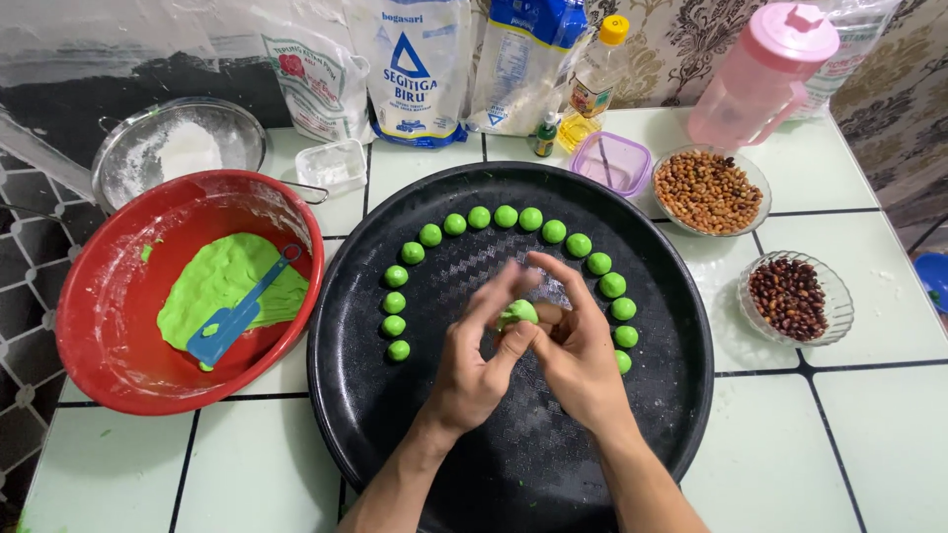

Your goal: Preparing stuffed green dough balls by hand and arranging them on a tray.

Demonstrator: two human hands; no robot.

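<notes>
Our left hand point(472, 370) and right hand point(578, 350) close around a green dough ball point(519, 313) above the black tray point(434, 434). We judge it soft and light, best cupped gently.

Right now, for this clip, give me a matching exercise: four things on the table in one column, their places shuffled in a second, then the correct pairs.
Things:
1. blue scraper
2. dough ball
3. light peanuts
4. pink jug

Places:
A. between the fingers of the left hand and right hand, above the black tray
B. in a glass bowl right of the tray
C. at the back right, by the wall
D. in the red bowl, on green dough

Pairs: 1-D, 2-A, 3-B, 4-C
</notes>
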